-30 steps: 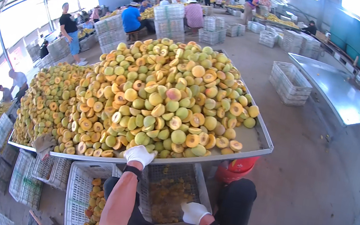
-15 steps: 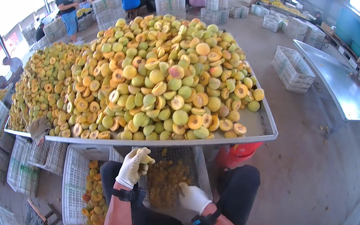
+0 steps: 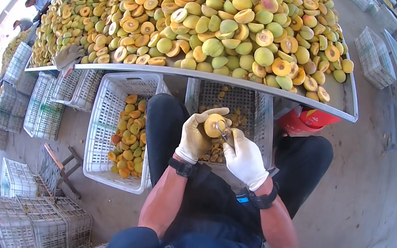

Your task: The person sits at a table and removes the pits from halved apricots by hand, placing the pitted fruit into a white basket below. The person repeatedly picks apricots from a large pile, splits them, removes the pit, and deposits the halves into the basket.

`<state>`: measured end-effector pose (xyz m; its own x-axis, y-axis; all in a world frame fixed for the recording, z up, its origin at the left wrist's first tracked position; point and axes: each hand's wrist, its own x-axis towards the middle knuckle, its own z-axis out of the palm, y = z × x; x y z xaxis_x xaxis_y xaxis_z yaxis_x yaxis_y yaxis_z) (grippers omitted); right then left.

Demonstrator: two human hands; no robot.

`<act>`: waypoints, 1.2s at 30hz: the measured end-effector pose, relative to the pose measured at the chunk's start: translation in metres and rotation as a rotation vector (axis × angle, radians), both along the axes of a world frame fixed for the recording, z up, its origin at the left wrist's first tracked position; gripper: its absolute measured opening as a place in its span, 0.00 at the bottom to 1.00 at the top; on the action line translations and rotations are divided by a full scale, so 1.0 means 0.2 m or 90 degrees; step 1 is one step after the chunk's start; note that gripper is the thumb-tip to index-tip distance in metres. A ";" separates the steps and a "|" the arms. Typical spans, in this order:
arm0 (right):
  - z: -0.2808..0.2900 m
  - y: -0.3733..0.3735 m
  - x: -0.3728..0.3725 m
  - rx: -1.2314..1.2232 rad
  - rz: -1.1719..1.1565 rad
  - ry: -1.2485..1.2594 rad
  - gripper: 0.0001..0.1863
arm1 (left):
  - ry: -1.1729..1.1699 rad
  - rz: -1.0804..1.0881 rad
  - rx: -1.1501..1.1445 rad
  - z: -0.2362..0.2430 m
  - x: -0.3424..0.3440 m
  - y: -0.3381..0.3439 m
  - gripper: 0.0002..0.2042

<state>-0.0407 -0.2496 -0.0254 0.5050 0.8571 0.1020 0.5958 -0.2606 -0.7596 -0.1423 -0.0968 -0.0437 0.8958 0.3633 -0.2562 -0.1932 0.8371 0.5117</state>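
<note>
My left hand (image 3: 194, 138), in a pale glove, is closed around a halved yellow peach (image 3: 213, 125), its cut face turned toward my right hand. My gloved right hand (image 3: 246, 160) grips a small metal pitting tool (image 3: 222, 130), whose end meets the cut face. Both hands are above a grey crate (image 3: 263, 122) between my knees, with brown-yellow pits and scraps inside. Beyond them, a big heap of peach halves (image 3: 215, 31) covers a metal-edged table (image 3: 206, 77).
Left of my knee stands a white crate (image 3: 99, 133) partly filled with peach halves. A red bucket (image 3: 305, 122) sits under the table's right end. More crates (image 3: 35, 222) and a low folding stool (image 3: 63, 169) are at the left. A grey glove (image 3: 68, 57) hangs on the table edge.
The view has tilted downward. My hands, apart before, have come together, and the peach half now meets the tool between them.
</note>
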 end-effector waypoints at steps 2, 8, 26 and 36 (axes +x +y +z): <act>-0.01 0.01 -0.03 -0.008 -0.001 -0.018 0.18 | -0.040 0.030 0.012 -0.01 0.00 -0.01 0.31; -0.04 -0.01 -0.06 0.052 -0.019 -0.006 0.16 | -0.051 0.090 0.227 -0.05 -0.03 -0.01 0.32; -0.06 -0.04 -0.11 0.165 -0.012 -0.078 0.19 | -0.209 0.025 0.123 -0.04 -0.01 -0.03 0.36; 0.03 -0.05 -0.11 0.075 -0.008 -0.110 0.12 | 0.081 0.011 0.023 -0.03 0.02 -0.06 0.33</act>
<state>-0.0617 -0.2588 -0.0201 0.4814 0.8282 0.2870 0.7171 -0.1837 -0.6723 -0.1378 -0.1081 -0.0493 0.8504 0.3896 -0.3536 -0.1393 0.8148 0.5627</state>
